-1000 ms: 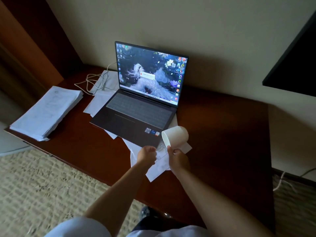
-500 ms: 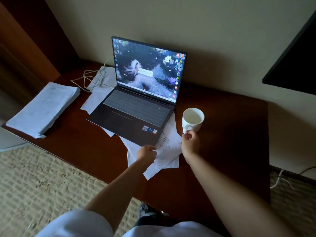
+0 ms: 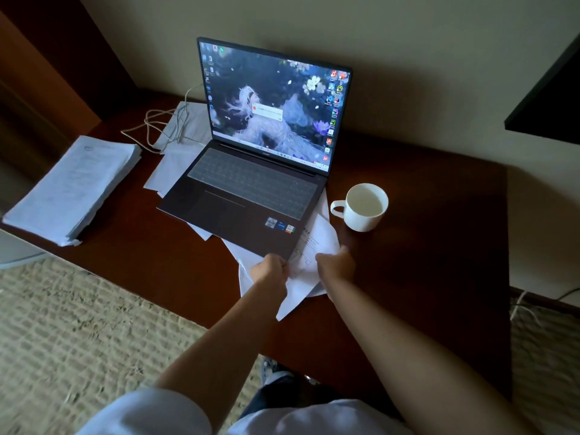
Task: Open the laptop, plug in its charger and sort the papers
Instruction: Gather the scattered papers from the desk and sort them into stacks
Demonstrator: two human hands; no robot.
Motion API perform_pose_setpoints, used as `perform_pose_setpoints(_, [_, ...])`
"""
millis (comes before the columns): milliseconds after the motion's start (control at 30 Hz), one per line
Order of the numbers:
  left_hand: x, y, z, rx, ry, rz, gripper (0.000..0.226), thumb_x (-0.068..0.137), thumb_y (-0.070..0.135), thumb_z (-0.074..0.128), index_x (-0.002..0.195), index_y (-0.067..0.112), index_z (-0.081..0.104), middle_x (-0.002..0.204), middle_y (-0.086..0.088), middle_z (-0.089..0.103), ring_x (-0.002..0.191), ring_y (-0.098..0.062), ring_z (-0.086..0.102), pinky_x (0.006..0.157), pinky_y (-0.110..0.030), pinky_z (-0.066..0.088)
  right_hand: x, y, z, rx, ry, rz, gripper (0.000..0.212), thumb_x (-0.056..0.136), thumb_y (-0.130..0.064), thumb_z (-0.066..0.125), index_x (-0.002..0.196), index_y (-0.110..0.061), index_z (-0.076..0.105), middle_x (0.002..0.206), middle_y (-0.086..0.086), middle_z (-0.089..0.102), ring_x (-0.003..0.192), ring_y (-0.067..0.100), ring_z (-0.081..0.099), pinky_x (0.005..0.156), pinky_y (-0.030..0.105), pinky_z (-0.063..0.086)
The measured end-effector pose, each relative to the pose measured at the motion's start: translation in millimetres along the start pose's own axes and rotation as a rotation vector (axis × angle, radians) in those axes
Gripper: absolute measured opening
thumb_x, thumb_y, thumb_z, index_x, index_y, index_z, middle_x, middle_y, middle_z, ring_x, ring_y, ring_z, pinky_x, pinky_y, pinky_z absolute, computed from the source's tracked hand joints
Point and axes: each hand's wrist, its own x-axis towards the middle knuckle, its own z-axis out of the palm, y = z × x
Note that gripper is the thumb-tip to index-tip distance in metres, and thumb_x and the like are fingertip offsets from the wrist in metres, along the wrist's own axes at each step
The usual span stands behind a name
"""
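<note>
At the near edge of the dark wooden surface (image 3: pixel 423 246), just in front of the open laptop (image 3: pixel 251 183), I see both hands meeting over the loose papers (image 3: pixel 310 246) that stick out from under the laptop's near right corner. My left hand (image 3: pixel 270 273) has its fingers curled around the near left part of these sheets, right against the laptop's front corner. My right hand (image 3: pixel 335 265) grips the right side of the same sheets, whose upper corner lifts off the surface and points toward the white mug (image 3: pixel 364 207). The mug stands upright just right of the laptop, apart from my right hand, handle turned left. To the right of the mug the surface runs on to its right edge. The papers hang a little over the near edge, toward the carpet (image 3: pixel 78 324). On the far left a thick paper stack (image 3: pixel 72 189) lies at the surface's left end, its near corner at the edge. More sheets (image 3: pixel 175 152) lie under the laptop's left side, with a tangled white charger cable (image 3: pixel 157 124) on top of them, running behind the screen. The laptop's screen is lit and stands close to the wall (image 3: pixel 345 26).
</note>
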Motion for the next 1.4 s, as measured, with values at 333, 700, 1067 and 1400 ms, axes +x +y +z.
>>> perform_pose_setpoints(333, [-1.6,10.3,-5.4,-0.254,-0.138,-0.095,0.006,0.090,-0.006,0.052,0.090,-0.002,0.057,0.084,-0.016,0.059,0.066,-0.020,0.058,0.039,-0.022,0.052,-4.8,0.6,8.9,0.011,-0.064,-0.045,0.037,0.082,-0.012,0.063,0.117,-0.005,0.059,0.116,0.015,0.064,0.105,0.033,0.061,0.085,0.035,0.051])
perform_pose_setpoints(700, [-9.6,12.9,-8.1,-0.282,-0.045,-0.077,0.013,0.088,0.012,0.066,0.083,0.002,0.059,0.077,-0.012,0.065,0.062,-0.013,0.066,0.062,-0.020,0.055,-2.1,2.1,-24.7,-0.065,-0.149,-0.044,0.032,0.083,-0.011,0.067,0.112,0.001,0.062,0.112,0.016,0.065,0.100,0.029,0.064,0.068,0.026,0.045])
perform_pose_setpoints(1067, [-8.3,4.1,-5.0,-0.376,-0.226,-0.021,0.009,0.090,0.003,0.062,0.089,-0.006,0.061,0.095,-0.022,0.066,0.071,-0.018,0.068,0.059,-0.024,0.058,-22.6,17.6,-45.9,-0.306,-0.465,0.029,0.042,0.082,-0.009,0.067,0.120,0.002,0.052,0.102,0.007,0.057,0.090,0.021,0.057,0.059,0.023,0.045])
perform_pose_setpoints(1400, [-14.2,6.0,-3.8,-0.321,-0.222,0.001,0.011,0.092,0.009,0.061,0.100,0.001,0.061,0.090,-0.015,0.068,0.068,-0.016,0.067,0.053,-0.020,0.057,-7.3,4.7,-67.9,-0.897,-0.117,-0.131,0.032,0.086,-0.012,0.049,0.117,-0.011,0.058,0.122,0.007,0.061,0.113,0.027,0.058,0.088,0.033,0.046])
